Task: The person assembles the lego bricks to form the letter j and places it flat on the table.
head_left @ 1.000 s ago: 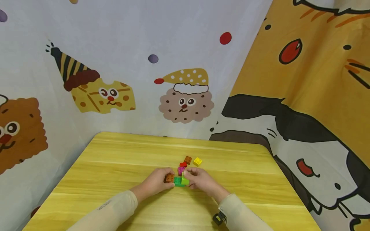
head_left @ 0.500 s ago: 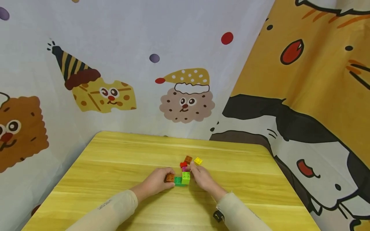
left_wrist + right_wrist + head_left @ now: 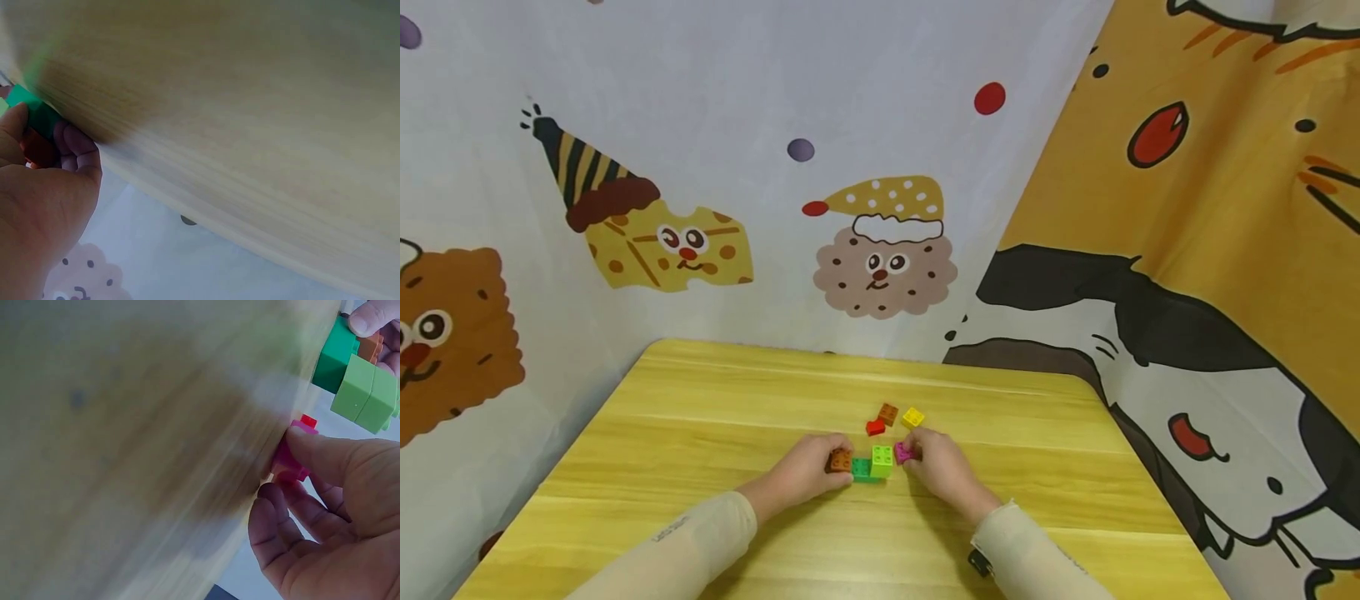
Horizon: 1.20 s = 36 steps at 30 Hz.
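My left hand (image 3: 808,467) grips the left end of a small block build, thumb in front and fingers behind. The build has a green building block (image 3: 862,471) at the bottom, an orange-brown block (image 3: 841,461) at its left end and light green blocks (image 3: 882,461) stacked at its right end. The right wrist view shows two light green blocks (image 3: 365,394) one on the other. Just right of the build, my right hand (image 3: 942,468) pinches a magenta block (image 3: 290,456) between thumb and fingers, low over the table.
Behind the hands lie a red block (image 3: 876,427), another orange-brown block (image 3: 888,414) and a yellow block (image 3: 913,417). The wooden table (image 3: 737,392) ends at a cartoon-printed cloth (image 3: 760,100) at the back and right.
My right hand has let go of the light green blocks, reached to the magenta block and brought it to the right, beside the build. My left hand stays in place.
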Available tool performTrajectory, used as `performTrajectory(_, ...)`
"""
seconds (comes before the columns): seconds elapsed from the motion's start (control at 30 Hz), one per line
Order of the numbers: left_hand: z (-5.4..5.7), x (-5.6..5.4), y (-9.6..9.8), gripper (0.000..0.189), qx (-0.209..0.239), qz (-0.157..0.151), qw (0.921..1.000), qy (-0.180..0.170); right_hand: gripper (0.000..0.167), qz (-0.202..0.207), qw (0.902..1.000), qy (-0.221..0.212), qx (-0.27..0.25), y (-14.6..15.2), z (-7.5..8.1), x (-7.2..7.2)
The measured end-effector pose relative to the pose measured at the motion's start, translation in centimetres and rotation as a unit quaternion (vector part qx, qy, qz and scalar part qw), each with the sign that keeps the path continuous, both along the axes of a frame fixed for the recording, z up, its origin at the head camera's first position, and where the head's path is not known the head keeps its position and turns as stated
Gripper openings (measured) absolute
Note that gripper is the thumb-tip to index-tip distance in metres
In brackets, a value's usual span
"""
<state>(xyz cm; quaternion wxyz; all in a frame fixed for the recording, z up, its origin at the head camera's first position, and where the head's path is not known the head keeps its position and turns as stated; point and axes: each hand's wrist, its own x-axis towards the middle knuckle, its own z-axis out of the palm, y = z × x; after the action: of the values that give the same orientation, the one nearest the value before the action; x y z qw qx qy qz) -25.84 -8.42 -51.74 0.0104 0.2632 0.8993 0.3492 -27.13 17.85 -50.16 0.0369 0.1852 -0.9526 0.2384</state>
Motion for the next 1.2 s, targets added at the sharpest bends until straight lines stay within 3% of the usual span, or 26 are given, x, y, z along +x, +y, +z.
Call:
performTrajectory(0.13,-0.1,0.0,0.0,0.037,0.001,-0.001,1.0,-0.001,0.019,-0.006,0.9999,-0.014,-0.007,0.3,0.1,-0.1)
performTrajectory(0.3,-0.2,0.0,0.1,0.037,0.002,-0.002,1.0,-0.004,0.021,-0.016,0.993,-0.055,-0.104,0.8,1.3,-0.4)
performTrajectory(0.43,-0.1,0.0,0.1,0.037,0.001,-0.001,1.0,-0.004,0.041,0.029,0.981,-0.091,-0.169,0.6,2.9,-0.2)
performTrajectory(0.53,0.0,0.0,0.0,0.037,-0.001,0.0,1.0,-0.001,0.051,0.071,0.9762,-0.117,-0.168,0.1,3.6,0.3)
performTrajectory(0.73,0.0,0.0,0.1,0.038,-0.004,-0.001,1.0,0.0,0.043,0.105,0.9746,-0.129,-0.15,-0.8,3.7,1.3)
performTrajectory(1.0,0.0,0.0,0.0,0.037,0.001,-0.002,1.0,-0.008,0.044,0.105,0.9717,-0.139,-0.159,-1.1,3.0,1.6)
performTrajectory(1.2,0.1,0.0,0.1,0.036,0.005,-0.004,1.0,-0.004,0.045,0.074,0.9684,-0.154,-0.182,-1.4,2.7,1.8)
